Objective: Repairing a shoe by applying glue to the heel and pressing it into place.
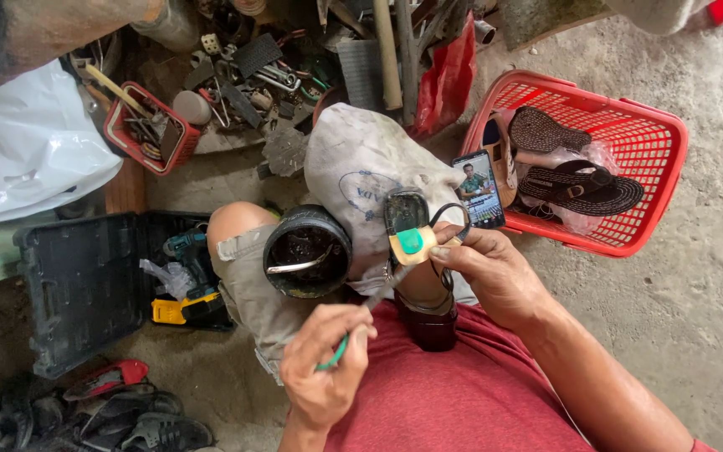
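Over the lap, the right hand [495, 272] pinches a sandal sole [410, 230], dark rubber with a tan heel pad and a green patch. The left hand [324, 368] is closed around a thin green-handled tool [361, 322], its tip touching the sole's underside. A round black pot [307, 251], glossy inside, rests on the left knee. Beside it lies a grubby white sack [361, 159]. A red plastic mesh basket [654, 134] with woven sandals and a phone [479, 188] sits on rough concrete floor [696, 293].

2 hands [325, 368], 2 red baskets [661, 125], 1 phone [479, 189], 1 black pot [307, 251], 1 toolcase [77, 289]
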